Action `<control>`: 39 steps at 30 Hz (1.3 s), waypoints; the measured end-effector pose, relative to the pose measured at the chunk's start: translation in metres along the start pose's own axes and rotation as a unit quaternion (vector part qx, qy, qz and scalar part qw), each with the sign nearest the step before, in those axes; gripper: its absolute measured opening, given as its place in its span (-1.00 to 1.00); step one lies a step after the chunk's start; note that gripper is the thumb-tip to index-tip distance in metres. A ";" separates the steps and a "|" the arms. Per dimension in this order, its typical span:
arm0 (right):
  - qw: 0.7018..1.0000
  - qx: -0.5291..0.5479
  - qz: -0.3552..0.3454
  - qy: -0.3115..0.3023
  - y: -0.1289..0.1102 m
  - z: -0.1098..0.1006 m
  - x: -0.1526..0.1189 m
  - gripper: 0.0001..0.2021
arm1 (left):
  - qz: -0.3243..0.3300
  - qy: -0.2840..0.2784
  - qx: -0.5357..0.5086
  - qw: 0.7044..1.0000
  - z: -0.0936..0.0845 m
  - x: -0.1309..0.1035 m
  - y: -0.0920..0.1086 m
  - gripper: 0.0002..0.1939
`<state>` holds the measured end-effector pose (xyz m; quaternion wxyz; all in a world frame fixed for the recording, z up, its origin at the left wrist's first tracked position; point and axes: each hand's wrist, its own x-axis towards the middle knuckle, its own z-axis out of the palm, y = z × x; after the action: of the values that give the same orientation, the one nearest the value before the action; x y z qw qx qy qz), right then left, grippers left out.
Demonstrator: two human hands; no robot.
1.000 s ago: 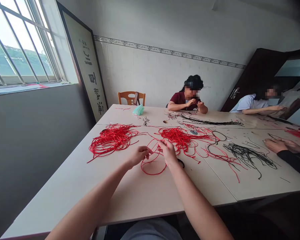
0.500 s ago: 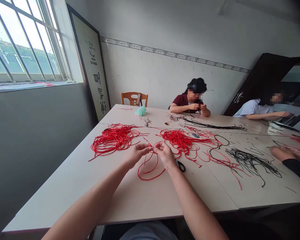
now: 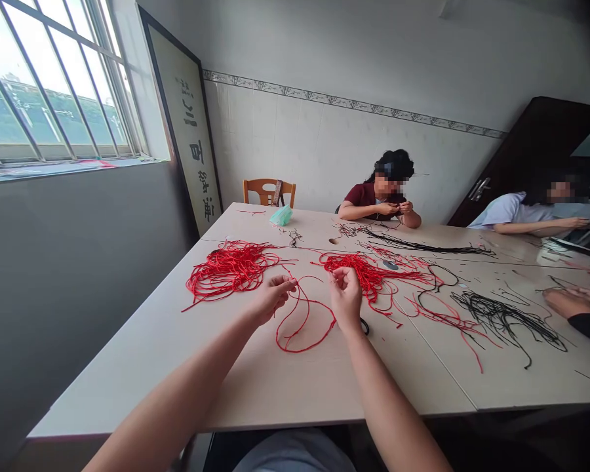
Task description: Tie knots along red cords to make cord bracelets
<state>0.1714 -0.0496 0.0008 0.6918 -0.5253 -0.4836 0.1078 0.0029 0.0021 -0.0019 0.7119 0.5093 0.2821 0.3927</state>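
Pinched in my left hand [image 3: 274, 298] is a red cord [image 3: 297, 352], which hangs in loops down to the pale table [image 3: 255, 393]. To the right, my right hand [image 3: 345, 295] has its thumb and fingers pressed together; what lies between them is too small to make out. The cord's loop runs up close beside that hand. One heap of red cords [image 3: 231, 269] lies beyond my left hand, another [image 3: 366, 275] just behind my right hand. A black scissor handle [image 3: 364, 326] shows partly from behind my right wrist.
Black cords [image 3: 509, 318] and loose red strands lie at the right. A green plastic bag [image 3: 280, 215] sits near the far edge, by a wooden chair [image 3: 269, 191]. Two people sit across the table; another person's hands [image 3: 570, 305] are at the right edge.
My hands were together at the cord; now my right hand has moved away to the right and slightly up. The view has shifted slightly.
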 end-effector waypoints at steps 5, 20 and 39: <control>0.984 -0.102 -0.078 -0.124 -0.006 0.002 -0.004 -0.82 | 0.012 0.000 0.056 0.998 -0.002 0.000 0.000 -0.69; 0.969 -0.140 -0.072 -0.191 0.004 0.006 -0.005 -0.82 | -0.039 -0.043 0.044 0.997 0.000 -0.004 0.005 -0.69; 0.953 -0.098 -0.011 -0.286 0.007 0.013 -0.009 -0.75 | -0.009 -0.008 0.047 0.999 -0.001 -0.003 0.007 -0.75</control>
<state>0.1595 -0.0445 -0.0105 0.4706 -0.5327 -0.6750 0.1978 -0.0010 0.0011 0.0045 0.6929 0.5428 0.2994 0.3683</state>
